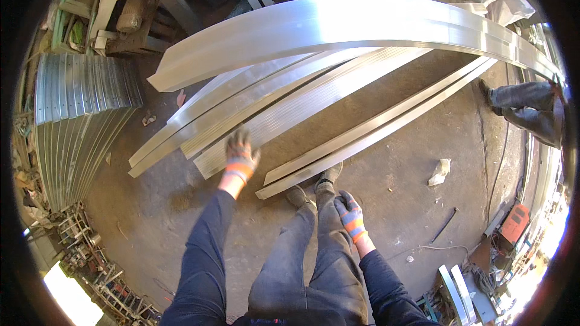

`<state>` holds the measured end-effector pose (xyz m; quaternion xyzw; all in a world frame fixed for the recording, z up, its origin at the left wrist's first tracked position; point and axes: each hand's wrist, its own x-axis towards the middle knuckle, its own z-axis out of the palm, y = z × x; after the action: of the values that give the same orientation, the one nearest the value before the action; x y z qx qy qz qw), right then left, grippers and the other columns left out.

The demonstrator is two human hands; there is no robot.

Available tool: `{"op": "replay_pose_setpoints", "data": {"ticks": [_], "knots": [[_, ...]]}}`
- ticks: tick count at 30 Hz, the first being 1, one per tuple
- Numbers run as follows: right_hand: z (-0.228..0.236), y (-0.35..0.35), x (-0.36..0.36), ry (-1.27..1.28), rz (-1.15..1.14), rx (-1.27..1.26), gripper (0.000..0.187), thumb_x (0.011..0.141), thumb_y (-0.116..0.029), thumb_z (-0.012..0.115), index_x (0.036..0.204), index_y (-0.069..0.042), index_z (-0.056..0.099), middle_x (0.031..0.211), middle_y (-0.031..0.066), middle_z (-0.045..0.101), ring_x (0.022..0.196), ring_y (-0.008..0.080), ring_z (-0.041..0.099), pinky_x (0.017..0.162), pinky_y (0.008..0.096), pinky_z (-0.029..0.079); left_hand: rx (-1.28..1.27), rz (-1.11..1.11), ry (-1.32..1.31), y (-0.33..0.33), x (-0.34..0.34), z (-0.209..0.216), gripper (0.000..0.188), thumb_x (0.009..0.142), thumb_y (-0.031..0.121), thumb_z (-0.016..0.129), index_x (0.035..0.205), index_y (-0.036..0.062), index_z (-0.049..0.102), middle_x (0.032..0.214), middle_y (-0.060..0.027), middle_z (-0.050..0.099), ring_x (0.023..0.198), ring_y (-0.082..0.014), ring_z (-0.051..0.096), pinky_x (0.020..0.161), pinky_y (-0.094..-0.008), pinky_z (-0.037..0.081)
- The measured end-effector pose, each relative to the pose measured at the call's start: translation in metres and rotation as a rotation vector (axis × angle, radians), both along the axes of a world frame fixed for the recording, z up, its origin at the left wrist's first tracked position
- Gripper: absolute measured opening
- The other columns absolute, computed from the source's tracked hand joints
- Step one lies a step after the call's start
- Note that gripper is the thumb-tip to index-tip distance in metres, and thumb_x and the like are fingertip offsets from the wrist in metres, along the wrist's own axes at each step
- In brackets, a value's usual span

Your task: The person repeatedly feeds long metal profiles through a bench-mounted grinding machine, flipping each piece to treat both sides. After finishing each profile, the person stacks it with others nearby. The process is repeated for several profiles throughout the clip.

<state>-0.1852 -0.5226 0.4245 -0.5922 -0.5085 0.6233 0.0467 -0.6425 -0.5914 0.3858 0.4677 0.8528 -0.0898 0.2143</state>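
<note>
Standing Before the Ribbed Profile [308, 111], Hands Well Apart

Your left hand [240, 151], in a grey and orange glove, is at the near end of the ribbed profile, fingers extended and thumb out to the side; you cannot tell from this view whether it touches the metal. Your right hand [349, 210], gloved alike, is to the right of the ribbed profile's near end and closer to your body, beside your leg, with its fingers partly curled; whether they grip anything cannot be told.

The ribbed profile lies slantwise on the concrete floor [386, 211], its far end running up to the right. Just to its left lie more long silver profiles [241, 99] on much the same slant. To its right, with bare floor between, is a pair of narrow rails [374, 130], their near ends by your shoes [329, 174]. Beyond the ribbed profile a broad silver panel [362, 21] stretches across, covering its far end from view.

Well left of the ribbed profile stands a stack of metal strips [84, 90]. Well to its right are another person's legs [525, 105] in jeans, a crumpled pale scrap [440, 172], a dark rod [444, 225] and an orange machine [515, 223].
</note>
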Motion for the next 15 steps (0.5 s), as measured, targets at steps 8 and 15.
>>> {"op": "replay_pose_setpoints", "data": {"ticks": [8,15], "knots": [[0.078,-0.022,0.055,-0.324,0.363,-0.056,0.060,0.106,-0.045,0.075,0.149,-0.003,0.073,0.139,0.0260,0.080,0.131,0.0420,0.077,0.112,0.0475,0.060,-0.079,0.488,-0.640,-0.201,0.253,0.125,0.088,0.099,0.040,0.084,0.172,0.0044,0.049,0.173,-0.0368,0.048,0.157,-0.0547,0.050,0.132,-0.0540,0.044],[0.175,0.019,0.123,-0.413,0.602,-0.120,0.070,0.104,-0.051,0.069,0.153,-0.002,0.072,0.154,0.0270,0.072,0.146,0.0411,0.068,0.123,0.0472,0.053,0.249,1.100,-0.603,-0.249,0.239,0.243,0.054,0.100,0.023,0.089,0.146,-0.0016,0.071,0.137,-0.0190,0.079,0.127,-0.0295,0.073,0.113,-0.0425,0.056]]}}
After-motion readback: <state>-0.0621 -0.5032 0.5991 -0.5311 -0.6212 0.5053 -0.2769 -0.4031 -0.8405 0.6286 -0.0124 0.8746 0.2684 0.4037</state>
